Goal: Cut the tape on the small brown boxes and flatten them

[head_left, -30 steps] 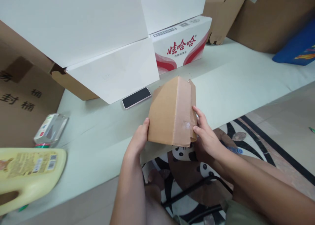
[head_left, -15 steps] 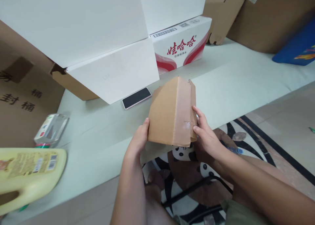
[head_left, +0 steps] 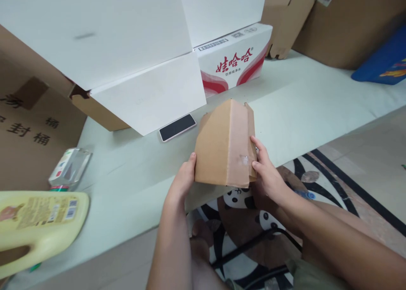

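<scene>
Between my two hands a small brown cardboard box (head_left: 214,144) is held tilted over the front edge of the table. A strip of tape runs along the box's right side, where a flap edge stands slightly apart. My left hand (head_left: 184,175) grips its left side, thumb up and the other fingers hidden behind or beneath. On the right side my right hand (head_left: 268,171) holds the flap edge, with thumb and index finger showing. Just beyond the box lies a flat phone-like device (head_left: 177,128) with a dark face and pale rim.
White cartons (head_left: 152,93) and a red-and-white water carton (head_left: 234,65) line the back. At left are a yellow jug (head_left: 47,235), a clear bottle (head_left: 71,167) lying down and a large brown carton (head_left: 28,133). A blue container (head_left: 380,63) stands far right. A panda-patterned mat (head_left: 234,247) lies below.
The view has shifted slightly, so everything sits a little further right. Both hands keep their hold on the box, which stays at nearly the same tilt.
</scene>
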